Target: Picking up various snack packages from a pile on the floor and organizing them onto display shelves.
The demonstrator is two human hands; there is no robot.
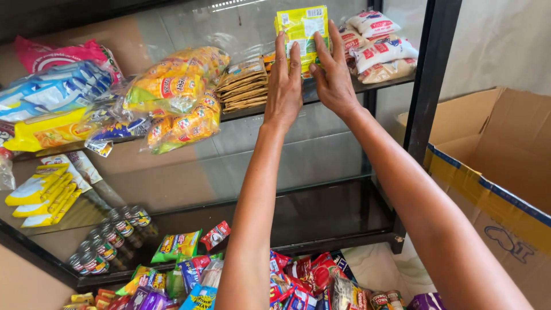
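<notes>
Both my hands reach up to the top glass shelf (321, 95) of a black-framed rack. My left hand (283, 86) and my right hand (332, 74) press together against a stack of yellow-green sachets (301, 27) standing upright on that shelf. Fingers of both hands lie flat on the packets' front. To the left of the stack lies a pile of brown flat packets (244, 86). White and red bags (380, 49) are heaped to the right of it.
Clear bags of yellow snack packs (178, 97) and blue packets (54, 92) fill the shelf's left. Yellow sachets (46, 192) and small cans (109, 238) sit lower. Mixed packets (298, 281) lie on the floor. An open cardboard box (493, 166) stands at right.
</notes>
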